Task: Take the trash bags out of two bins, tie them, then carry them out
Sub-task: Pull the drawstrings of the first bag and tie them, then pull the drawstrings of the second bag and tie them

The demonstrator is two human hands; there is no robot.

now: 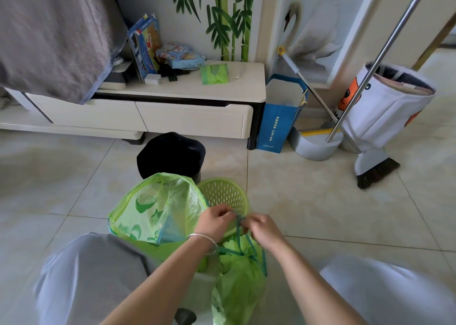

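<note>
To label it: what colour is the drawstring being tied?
Dark teal drawstring, seen in the head view.

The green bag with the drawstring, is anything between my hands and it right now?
Nothing visible. Both the left hand and the right hand already pinch the dark drawstring above the gathered green bag. The other open green bag sits off to the left.

Bare forearms; thin silver bangle (202, 237) on left wrist; light grey trousers (93, 275) over both knees.

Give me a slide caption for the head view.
Both hands knot the drawstring of a green trash bag beside an emptied green bin.
</note>
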